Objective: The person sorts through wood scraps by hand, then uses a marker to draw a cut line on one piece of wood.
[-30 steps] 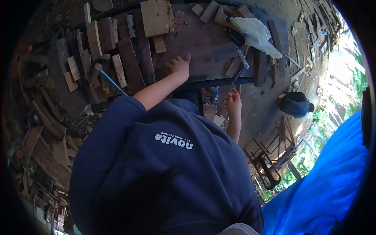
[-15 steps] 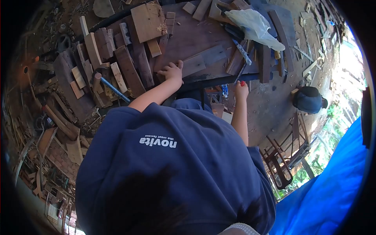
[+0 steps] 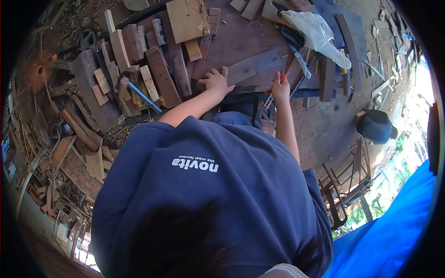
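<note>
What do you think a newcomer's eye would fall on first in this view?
Probably the blue sheet at the lower right, then the pale plastic bag on the cluttered bench at the upper right. Nearer the middle, white lettering stands out on the dark blue shirt, and a small red thing shows in the right hand by the bench edge.

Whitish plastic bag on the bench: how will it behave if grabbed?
The plastic bag is probably floppy: it lies crumpled. Thin and translucent, it looks light for its size. It may catch on the dark wood strip its end overlaps.
</note>
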A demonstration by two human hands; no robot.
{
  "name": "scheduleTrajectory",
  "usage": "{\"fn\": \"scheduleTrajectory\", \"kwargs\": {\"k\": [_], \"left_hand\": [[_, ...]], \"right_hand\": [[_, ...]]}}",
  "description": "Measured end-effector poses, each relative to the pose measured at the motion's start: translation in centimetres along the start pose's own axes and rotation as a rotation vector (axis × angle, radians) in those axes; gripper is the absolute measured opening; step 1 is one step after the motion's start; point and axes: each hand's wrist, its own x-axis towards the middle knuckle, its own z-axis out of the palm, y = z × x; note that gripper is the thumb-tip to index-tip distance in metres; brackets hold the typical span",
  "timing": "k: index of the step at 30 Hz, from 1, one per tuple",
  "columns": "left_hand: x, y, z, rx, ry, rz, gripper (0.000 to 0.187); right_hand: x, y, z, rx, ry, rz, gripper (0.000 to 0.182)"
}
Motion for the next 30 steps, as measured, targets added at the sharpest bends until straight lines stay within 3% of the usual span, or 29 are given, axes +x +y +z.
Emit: {"fn": "scheduleTrajectory", "kwargs": {"k": [6, 8, 12, 16, 18, 19, 22, 25, 28, 30], "left_hand": [[0.6, 0.5, 0.4, 0.025, -0.051, -0.02, 0.088], [0.8, 0.3, 0.6, -0.024, -0.039, -0.004, 0.089], [0.6, 0.1, 0.9, -0.013, -0.016, -0.024, 0.09], [0.9, 0.1, 1.7, 0.003, 0.054, 0.014, 0.089], [1.1, 0.0, 2.0, 0.007, 0.052, 0.03, 0.089], [1.1, -0.1, 2.1, 0.007, 0.063, 0.034, 0.09], [0.9, -0.4, 2.1, 0.012, 0.071, 0.055, 0.088], [0.8, -0.4, 2.1, 0.006, 0.108, 0.039, 0.087], [0.8, -0.4, 1.8, -0.005, 0.102, 0.05, 0.087], [0.9, -0.4, 1.8, 0.008, 0.101, 0.066, 0.088]], "right_hand": [[-1.0, 1.2, 1.2, 0.138, -0.048, 0.037, 0.033], [-0.1, 2.3, 1.0, 0.113, -0.171, -0.07, 0.03], [0.0, 2.5, 1.7, 0.093, -0.163, -0.173, 0.025], [0.1, 2.8, 1.2, 0.103, -0.234, -0.117, 0.025], [0.7, 4.1, 1.7, -0.049, -0.007, -0.265, 0.032], [-0.4, 3.2, 1.5, -0.043, -0.016, -0.119, 0.04], [2.0, 5.6, 1.6, -0.222, 0.085, -0.274, 0.042], [3.6, 6.1, 1.2, -0.397, 0.025, -0.159, 0.045], [7.0, 8.3, 0.8, -0.344, 0.04, -0.148, 0.045], [6.0, 6.3, 0.9, -0.215, 0.045, -0.094, 0.041]]}}
